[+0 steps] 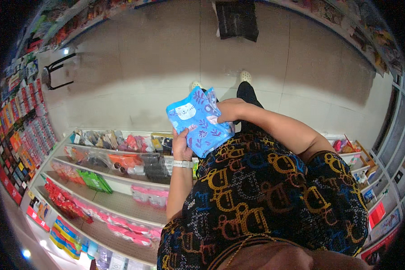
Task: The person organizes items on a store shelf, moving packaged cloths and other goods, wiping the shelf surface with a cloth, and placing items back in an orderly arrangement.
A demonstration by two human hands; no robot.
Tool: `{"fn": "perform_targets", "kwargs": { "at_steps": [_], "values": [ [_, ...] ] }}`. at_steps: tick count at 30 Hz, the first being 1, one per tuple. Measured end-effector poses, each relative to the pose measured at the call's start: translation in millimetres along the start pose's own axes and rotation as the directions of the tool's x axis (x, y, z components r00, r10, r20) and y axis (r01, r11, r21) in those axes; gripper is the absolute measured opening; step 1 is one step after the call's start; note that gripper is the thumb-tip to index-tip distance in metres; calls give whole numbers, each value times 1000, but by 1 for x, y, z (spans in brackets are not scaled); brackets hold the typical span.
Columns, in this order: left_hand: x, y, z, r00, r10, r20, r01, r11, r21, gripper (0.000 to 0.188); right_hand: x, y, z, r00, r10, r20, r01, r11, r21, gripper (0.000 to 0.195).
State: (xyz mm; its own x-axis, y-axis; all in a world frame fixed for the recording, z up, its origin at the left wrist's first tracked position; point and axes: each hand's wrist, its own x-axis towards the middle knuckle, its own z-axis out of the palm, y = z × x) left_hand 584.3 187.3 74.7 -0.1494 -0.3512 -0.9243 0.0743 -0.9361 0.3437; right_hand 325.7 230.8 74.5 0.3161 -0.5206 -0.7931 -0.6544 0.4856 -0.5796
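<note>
A folded blue cloth [202, 130], printed with purple leaf sprigs and a white cat face, is held up in front of my torso. Clear plastic film seems to shine along its upper right edge. My left hand [182, 145] grips its lower left side, thumb on top, a white band around the wrist. At the upper right side, my right hand [231, 109] also holds it. Those right fingers are partly hidden by the cloth, which tilts slightly and covers part of one leg.
Shelves [121, 189] with packaged goods stand close on my left. Small boxes [27, 125] fill a rack farther left. A black-legged stool [59, 72] stands on the tiled floor [155, 50]. A black bag-like item [238, 20] lies ahead. More shelving [361, 168] is at right.
</note>
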Motion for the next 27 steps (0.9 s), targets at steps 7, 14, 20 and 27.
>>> {"fn": "perform_targets", "kwargs": {
  "at_steps": [7, 14, 20, 27],
  "values": [
    [4, 2, -5, 998, -14, 57, 18, 996, -83, 52, -8, 5, 1, 995, -88, -39, 94, 972, 216, 63],
    [-14, 25, 58, 984, 92, 149, -71, 988, -140, 54, -17, -60, -14, 999, -30, -43, 27, 997, -69, 64],
    [10, 42, 62, 977, 121, 177, -109, 991, -76, 53, -14, -82, -32, 955, -277, -107, 253, 948, -191, 62],
    [49, 78, -8, 988, -83, 132, 122, 939, -323, 41, 15, -106, -64, 907, -308, -286, 323, 946, 7, 49]
  ]
}}
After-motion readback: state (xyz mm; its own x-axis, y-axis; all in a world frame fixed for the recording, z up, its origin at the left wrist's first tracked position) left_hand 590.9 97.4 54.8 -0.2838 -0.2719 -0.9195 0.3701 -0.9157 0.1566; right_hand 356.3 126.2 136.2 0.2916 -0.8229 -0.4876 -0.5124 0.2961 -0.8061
